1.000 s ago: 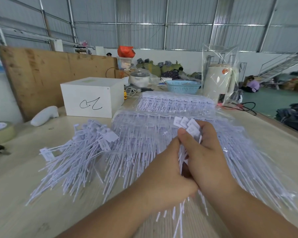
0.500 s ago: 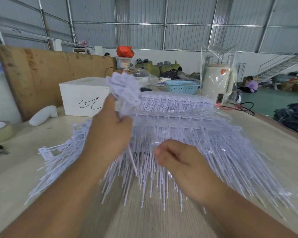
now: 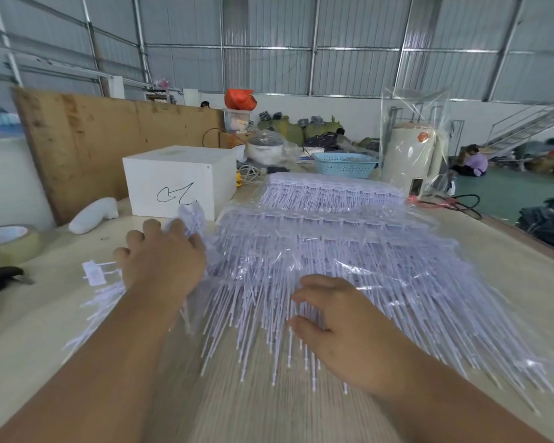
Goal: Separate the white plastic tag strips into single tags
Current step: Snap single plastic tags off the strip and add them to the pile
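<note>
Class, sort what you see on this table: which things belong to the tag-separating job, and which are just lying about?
Belong to the job:
tag strips
loose tags
left hand
right hand

Lying about:
white box
tape roll
blue basket
</note>
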Available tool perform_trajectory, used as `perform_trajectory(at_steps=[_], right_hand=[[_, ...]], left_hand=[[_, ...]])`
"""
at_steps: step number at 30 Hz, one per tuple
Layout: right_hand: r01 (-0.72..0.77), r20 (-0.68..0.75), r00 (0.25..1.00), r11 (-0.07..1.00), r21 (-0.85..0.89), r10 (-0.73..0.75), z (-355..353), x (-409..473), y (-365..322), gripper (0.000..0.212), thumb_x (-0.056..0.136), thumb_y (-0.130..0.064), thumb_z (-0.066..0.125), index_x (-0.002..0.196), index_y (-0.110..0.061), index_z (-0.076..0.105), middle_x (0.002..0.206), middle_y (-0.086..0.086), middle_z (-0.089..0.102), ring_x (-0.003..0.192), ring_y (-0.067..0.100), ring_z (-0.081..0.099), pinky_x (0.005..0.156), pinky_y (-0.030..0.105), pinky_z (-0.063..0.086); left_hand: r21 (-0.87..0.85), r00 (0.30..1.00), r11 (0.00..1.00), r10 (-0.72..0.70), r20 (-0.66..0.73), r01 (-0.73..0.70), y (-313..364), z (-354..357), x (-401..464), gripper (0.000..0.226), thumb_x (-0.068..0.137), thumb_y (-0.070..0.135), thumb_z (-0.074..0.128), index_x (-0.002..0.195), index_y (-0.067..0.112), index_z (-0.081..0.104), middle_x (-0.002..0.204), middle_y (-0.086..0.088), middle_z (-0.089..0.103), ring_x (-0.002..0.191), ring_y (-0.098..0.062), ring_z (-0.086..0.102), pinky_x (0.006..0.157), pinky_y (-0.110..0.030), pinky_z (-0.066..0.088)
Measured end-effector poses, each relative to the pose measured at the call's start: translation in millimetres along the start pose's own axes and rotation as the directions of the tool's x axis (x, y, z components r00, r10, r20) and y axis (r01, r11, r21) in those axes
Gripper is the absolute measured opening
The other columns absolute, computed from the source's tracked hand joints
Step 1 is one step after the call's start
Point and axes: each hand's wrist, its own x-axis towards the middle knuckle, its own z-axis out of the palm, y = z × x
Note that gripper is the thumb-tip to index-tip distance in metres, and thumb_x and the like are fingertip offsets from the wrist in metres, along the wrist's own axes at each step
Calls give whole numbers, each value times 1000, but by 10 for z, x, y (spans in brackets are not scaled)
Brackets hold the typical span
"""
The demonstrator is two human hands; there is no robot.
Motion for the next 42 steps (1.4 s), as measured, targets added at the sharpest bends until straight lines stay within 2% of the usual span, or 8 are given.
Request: perform_trajectory(at_steps=[5, 9, 12, 16, 22, 31, 36, 42], right_hand=[[-15, 36, 999, 1000, -12, 15, -20, 10, 2, 17, 96, -34, 54, 97, -24, 68, 89, -12, 59, 87, 6, 54, 80, 26, 48], [-28, 82, 996, 998, -52, 33, -21, -6, 9, 23, 95, -35, 51, 81, -21, 61, 77, -11, 53, 72, 4, 51, 67, 26, 48], [-20, 38, 999, 997, -73, 23, -3, 29, 52, 21, 95, -31, 52, 88, -15, 65, 89, -6, 53, 90, 10, 47, 81, 31, 46], [-69, 44, 996, 994, -89, 73, 1, 67, 105, 19, 89, -22, 54, 100, -13, 66, 105, 2, 55, 108, 22, 50, 92, 33, 44], [-135, 38, 989, 974, -184, 145, 55, 51, 152, 51, 93, -34, 52, 142, -24, 42, 155, 0, 22, 144, 18, 15, 117, 32, 17], [-103, -35, 995, 960, -258, 98, 95, 47, 147, 49, 92, -40, 49, 138, -22, 47, 160, 0, 11, 144, 15, -1, 119, 36, -2], [-42, -16, 999, 973, -228, 39, 80, 56, 120, 34, 92, -37, 51, 119, -20, 60, 129, 0, 50, 128, 19, 34, 116, 33, 22], [61, 6, 998, 990, -124, -60, 35, 83, 17, 18, 91, -31, 54, 97, -17, 64, 92, -1, 54, 98, 17, 47, 88, 36, 43]], left_hand=[[-130, 992, 991, 23, -126, -40, 28, -41, -23, 56, 94, 39, 49, 145, 17, 37, 148, -15, 32, 130, -41, 34, 103, -53, 27], [-363, 903, 857, 233, -361, -366, 229, -208, -204, 28, 87, 21, 62, 114, 13, 64, 113, -11, 60, 103, -34, 55, 88, -46, 43], [-600, 843, 630, 516, -150, -492, 440, -319, -493, 12, 87, 26, 54, 78, 27, 61, 66, 9, 61, 62, -9, 57, 62, -33, 49], [-576, 627, 591, 761, 167, -565, 644, -227, -748, 12, 72, 36, 46, 72, 35, 57, 61, 21, 57, 54, 0, 50, 54, -24, 39], [-362, 700, 667, 712, 55, -651, 604, 87, -615, 31, 88, 21, 54, 118, 24, 61, 117, 8, 56, 117, -14, 46, 100, -32, 39], [-113, 853, 845, 518, -70, -522, 612, 201, -511, 46, 94, 49, 44, 124, 16, 55, 121, -1, 57, 113, -24, 49, 95, -38, 39], [-94, 823, 817, 565, -62, -568, 606, 255, -493, 32, 96, 33, 36, 108, 12, 56, 113, -4, 60, 112, -23, 47, 98, -34, 36], [21, 803, 805, 589, 93, -593, 835, 290, -299, 41, 92, 33, 38, 126, 13, 49, 130, -11, 53, 122, -31, 38, 104, -39, 25]])
